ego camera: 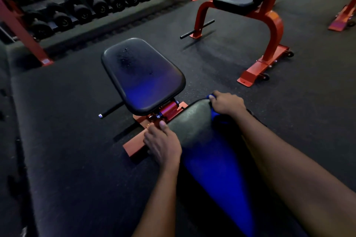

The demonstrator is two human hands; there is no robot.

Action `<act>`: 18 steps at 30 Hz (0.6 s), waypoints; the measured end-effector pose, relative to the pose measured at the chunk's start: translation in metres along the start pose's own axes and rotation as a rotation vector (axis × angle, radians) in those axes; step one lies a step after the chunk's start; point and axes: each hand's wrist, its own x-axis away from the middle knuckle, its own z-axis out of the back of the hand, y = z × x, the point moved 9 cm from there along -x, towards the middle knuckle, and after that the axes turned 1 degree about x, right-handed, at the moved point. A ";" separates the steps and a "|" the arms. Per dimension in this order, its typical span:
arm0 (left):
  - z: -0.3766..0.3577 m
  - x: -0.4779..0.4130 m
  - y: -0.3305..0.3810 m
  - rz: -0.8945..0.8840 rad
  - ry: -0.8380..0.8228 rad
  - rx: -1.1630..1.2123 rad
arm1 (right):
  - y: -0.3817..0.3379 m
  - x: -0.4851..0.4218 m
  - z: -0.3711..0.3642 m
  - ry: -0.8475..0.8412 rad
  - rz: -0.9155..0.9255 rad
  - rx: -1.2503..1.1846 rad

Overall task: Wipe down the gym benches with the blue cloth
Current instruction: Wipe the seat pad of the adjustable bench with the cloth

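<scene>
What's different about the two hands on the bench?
The right hand holds the blue cloth over the black pad's far end; the left hand holds no cloth. The left hand grips the pad's left edge, closer to the camera than the right hand. Both touch the same pad.

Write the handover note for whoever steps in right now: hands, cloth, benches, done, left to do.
Hands: the left hand grips the left edge of the near bench's back pad. The right hand holds the blue cloth against that pad's top right corner, fingers curled over it.
Done: cannot tell how much of the back pad is wiped.
Left: the seat pad ahead, which shows wet-looking spots, then the red-framed bench at the far right.
</scene>
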 end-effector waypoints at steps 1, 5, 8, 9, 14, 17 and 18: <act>-0.005 -0.008 0.002 -0.014 -0.046 -0.008 | -0.003 -0.003 0.000 0.012 -0.011 0.006; -0.011 -0.010 0.009 -0.074 -0.107 -0.006 | -0.015 0.004 0.001 0.099 0.195 0.010; -0.011 -0.010 0.008 -0.085 -0.104 -0.008 | -0.018 -0.008 0.000 0.001 0.189 -0.004; -0.011 -0.011 0.008 -0.088 -0.101 -0.007 | -0.020 -0.017 0.000 -0.016 0.134 0.004; -0.012 -0.012 0.000 -0.073 -0.082 0.070 | -0.068 -0.021 -0.005 0.101 0.310 0.139; -0.014 -0.015 -0.002 -0.068 -0.076 0.114 | -0.055 -0.024 -0.005 0.023 0.293 0.028; -0.014 -0.015 -0.003 -0.057 -0.070 0.123 | -0.049 -0.031 -0.004 -0.003 0.211 0.014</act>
